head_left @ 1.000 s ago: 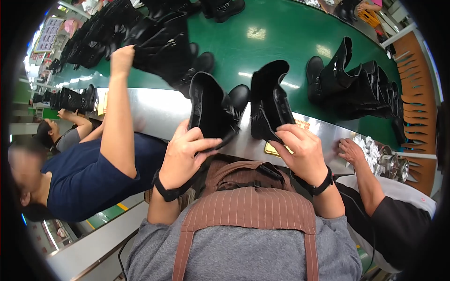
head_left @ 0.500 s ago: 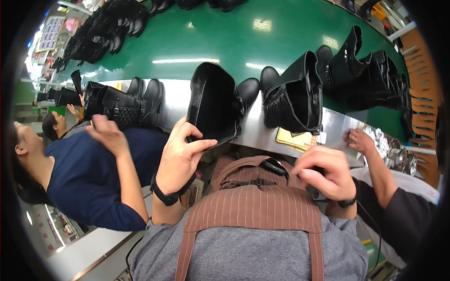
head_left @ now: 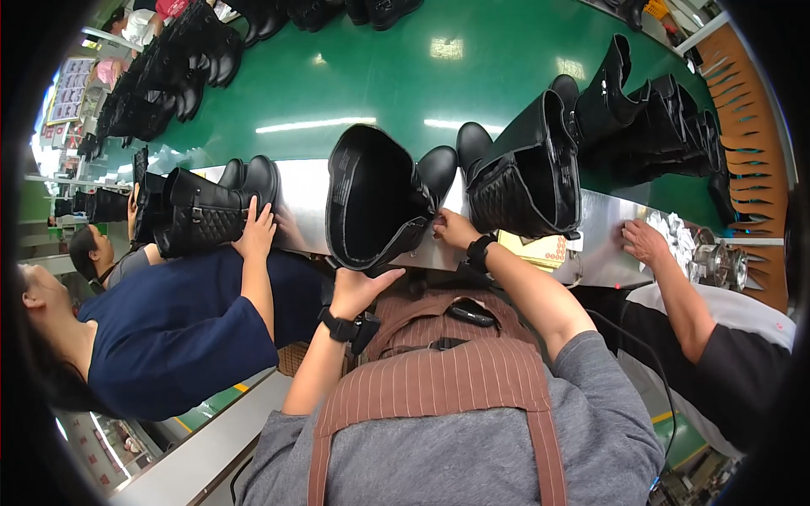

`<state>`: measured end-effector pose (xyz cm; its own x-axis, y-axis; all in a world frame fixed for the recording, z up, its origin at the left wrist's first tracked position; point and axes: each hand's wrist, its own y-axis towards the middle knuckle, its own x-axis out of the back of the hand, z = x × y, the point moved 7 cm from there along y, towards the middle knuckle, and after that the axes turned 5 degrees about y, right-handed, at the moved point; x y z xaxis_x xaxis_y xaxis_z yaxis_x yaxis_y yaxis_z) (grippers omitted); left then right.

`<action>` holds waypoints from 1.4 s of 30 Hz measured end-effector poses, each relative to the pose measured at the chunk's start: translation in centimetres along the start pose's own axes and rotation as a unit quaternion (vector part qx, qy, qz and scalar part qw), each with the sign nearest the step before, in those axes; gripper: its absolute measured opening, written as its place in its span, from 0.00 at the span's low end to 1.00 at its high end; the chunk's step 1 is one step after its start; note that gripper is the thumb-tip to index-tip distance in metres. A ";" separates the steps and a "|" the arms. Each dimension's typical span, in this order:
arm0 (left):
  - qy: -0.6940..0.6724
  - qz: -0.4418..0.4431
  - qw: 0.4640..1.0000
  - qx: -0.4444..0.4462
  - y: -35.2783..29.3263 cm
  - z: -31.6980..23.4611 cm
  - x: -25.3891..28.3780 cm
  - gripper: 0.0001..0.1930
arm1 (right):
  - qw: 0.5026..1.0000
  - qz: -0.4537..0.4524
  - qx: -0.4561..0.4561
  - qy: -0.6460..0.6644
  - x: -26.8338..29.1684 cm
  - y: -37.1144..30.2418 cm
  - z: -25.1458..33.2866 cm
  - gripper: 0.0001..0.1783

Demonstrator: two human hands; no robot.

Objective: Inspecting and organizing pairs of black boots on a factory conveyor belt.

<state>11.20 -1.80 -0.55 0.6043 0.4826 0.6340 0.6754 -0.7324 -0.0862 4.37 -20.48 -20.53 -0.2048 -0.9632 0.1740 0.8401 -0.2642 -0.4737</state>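
A co-worker in dark blue occupies the frame's left; at its right, an orange-brown panel stands near crumpled white material and a shiny metal device; upper left, a chart.

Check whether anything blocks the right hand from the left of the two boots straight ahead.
Nothing visible does: the right hand is at the right side of the left boot. The right boot stands farther right.

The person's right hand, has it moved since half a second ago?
Yes, leftward and forward. The right hand was at the near right of the yellow pad; now it is on the pad's left, beside a black boot.
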 end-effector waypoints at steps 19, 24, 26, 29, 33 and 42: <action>-0.258 -0.114 0.956 0.083 2.5 9.5 -8.6 0.25 | 0.984 0.087 0.046 0.150 1.2 -3.8 4.6 0.12; -0.112 -0.122 0.983 0.075 1.7 11.6 -8.3 0.32 | 0.996 0.083 0.000 0.036 -1.1 -1.8 3.3 0.12; -0.140 -0.078 0.978 0.133 1.5 13.5 -9.5 0.29 | 0.995 0.083 -0.033 0.037 -1.5 -1.5 2.7 0.11; 0.055 -0.028 0.974 0.217 0.3 15.2 -10.5 0.24 | 0.986 0.114 -0.079 0.088 -1.5 -2.3 3.2 0.11; -0.176 -0.005 0.974 0.142 0.7 13.9 -11.1 0.27 | 0.911 0.276 0.062 0.300 -1.9 -5.1 10.4 0.10; -0.058 -0.070 0.995 0.031 0.6 6.4 -6.4 0.20 | 0.930 0.246 0.079 0.261 0.3 -8.3 16.0 0.13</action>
<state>10.44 -2.26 -9.57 0.5445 0.6329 0.5505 0.7790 -0.6248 -0.0521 5.35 -17.78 -2.75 0.0421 -0.8694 -0.4923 0.9518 0.1847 -0.2449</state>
